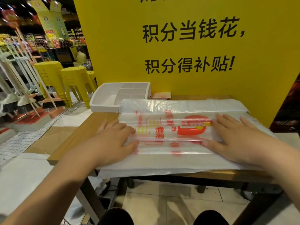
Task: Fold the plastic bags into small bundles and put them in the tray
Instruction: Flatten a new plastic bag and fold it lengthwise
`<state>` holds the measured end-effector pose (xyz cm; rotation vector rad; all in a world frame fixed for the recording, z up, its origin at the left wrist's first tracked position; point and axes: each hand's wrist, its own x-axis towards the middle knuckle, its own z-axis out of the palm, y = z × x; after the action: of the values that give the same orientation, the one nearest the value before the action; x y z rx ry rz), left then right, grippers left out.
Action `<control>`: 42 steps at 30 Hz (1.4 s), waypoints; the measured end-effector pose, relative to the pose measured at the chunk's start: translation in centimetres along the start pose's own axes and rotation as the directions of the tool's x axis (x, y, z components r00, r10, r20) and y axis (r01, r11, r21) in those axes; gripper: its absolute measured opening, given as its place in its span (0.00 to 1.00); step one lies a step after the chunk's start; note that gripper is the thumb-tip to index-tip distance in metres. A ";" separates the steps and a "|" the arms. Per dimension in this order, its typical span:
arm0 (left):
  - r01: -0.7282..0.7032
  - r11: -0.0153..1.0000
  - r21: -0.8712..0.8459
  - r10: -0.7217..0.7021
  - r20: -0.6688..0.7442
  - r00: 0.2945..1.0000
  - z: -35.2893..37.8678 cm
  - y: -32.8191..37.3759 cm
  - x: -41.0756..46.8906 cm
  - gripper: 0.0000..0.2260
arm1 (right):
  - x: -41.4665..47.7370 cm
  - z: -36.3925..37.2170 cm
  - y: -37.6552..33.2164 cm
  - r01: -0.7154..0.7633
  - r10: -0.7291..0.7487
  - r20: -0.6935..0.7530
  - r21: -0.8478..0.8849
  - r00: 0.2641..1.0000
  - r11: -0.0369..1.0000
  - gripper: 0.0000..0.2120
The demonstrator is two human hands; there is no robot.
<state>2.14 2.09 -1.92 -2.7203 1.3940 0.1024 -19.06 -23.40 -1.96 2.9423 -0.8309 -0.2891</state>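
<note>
The printed plastic bag (170,132) lies folded lengthwise into a long strip, mid-table, on top of a flat stack of bags (162,163). The left hand (113,140) presses its left end and the right hand (240,138) its right end. Both are flat, fingers straight and slightly spread, thumbs at the near edge. Early going, I'd say: this strip needs folding down to a bundle. The white divided tray (103,106) sits far left on the wooden table (90,127), and no bundle shows in it. One small folded bundle (160,95) lies just right of the tray, outside it.
</note>
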 end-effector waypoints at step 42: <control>-0.350 0.441 -0.827 0.096 -0.344 0.934 -0.5 11.1 -6.8 0.23 | 1.6 -6.8 -5.5 -0.064 0.004 0.067 0.979 0.998 -0.195 0.07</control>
<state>-10.82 1.06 -1.23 -3.3616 2.3094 0.7400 -13.58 -19.40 3.79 4.2797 -1.8530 0.9004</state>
